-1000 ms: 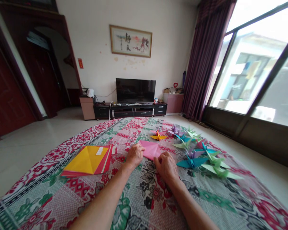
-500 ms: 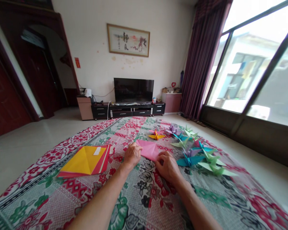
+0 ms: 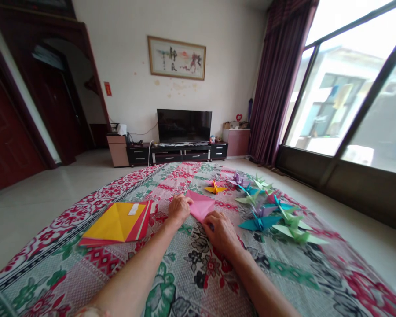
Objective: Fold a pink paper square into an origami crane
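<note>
A pink sheet of origami paper (image 3: 200, 204) with creases lies on the patterned tablecloth (image 3: 198, 246) between my hands. My left hand (image 3: 180, 209) pinches its left corner. At its near right edge, my right hand (image 3: 220, 229) has its fingers curled onto the paper, covering that corner. An orange paper crane (image 3: 215, 188) stands just beyond the pink sheet. To the right of my right hand sits a blue paper crane (image 3: 260, 221).
On the left lies a stack of red and yellow paper sheets (image 3: 114, 222) with a small white label (image 3: 133, 209). Several folded cranes, among them a green one (image 3: 295, 231), cluster on the right. A television (image 3: 185, 126) stands beyond the table.
Both hands have shifted slightly left. My right hand has slid left along the near edge of the pink paper, which has turned a little and shows less of its right side.
</note>
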Tool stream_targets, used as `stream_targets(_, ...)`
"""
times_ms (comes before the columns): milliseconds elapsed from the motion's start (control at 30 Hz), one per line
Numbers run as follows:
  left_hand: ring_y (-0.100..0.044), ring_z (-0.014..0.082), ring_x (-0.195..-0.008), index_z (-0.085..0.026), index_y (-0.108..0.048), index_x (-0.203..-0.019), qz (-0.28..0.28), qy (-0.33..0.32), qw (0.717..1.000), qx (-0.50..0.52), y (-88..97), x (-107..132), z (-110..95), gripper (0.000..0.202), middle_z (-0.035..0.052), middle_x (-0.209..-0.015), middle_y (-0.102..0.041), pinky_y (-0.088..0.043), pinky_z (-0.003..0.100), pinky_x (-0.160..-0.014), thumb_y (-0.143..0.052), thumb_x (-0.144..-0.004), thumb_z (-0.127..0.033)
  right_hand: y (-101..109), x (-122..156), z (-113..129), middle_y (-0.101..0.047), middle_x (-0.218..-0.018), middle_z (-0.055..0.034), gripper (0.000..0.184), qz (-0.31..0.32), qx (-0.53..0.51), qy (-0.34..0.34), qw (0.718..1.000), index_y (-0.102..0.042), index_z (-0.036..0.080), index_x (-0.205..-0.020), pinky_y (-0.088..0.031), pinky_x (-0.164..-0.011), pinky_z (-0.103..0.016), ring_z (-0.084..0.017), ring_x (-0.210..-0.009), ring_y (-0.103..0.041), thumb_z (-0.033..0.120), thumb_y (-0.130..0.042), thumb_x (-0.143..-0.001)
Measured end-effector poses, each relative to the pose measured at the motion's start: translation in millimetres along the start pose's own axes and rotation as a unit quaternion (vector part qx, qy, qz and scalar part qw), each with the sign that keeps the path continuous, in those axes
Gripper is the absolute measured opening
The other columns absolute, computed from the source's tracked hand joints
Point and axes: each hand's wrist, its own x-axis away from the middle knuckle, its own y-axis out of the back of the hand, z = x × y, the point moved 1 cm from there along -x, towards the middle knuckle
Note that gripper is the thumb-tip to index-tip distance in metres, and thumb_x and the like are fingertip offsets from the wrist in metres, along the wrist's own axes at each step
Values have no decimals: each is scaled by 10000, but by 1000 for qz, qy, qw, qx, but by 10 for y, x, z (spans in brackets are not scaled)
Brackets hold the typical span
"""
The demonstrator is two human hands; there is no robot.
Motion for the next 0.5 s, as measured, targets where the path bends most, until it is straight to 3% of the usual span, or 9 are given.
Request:
stream_targets(200,-486,181,-881,-254,-701,-818,-22,4,1000,-21,29,23,-32,294,34,-887,-606,-391,275,-807,-434,-779,-137,-11,18,35,-619,-857,-25,111,-2,-15,14,1000,-619,210,-766,-352,-794,-262,-154,-843,-527,191,-511,-781)
stream_targets(500,-474,209,-962,-180,-675,-838,12,-95,991,-90,116,138,-123,275,85,-970,-587,-370,335,-878,-407,-812,-234,-26,6,15,-634,-862,-21,156,-6,-32,18,999,-636,214,-763,-359,-789,-260,-150,-842,-537,181,-485,-783)
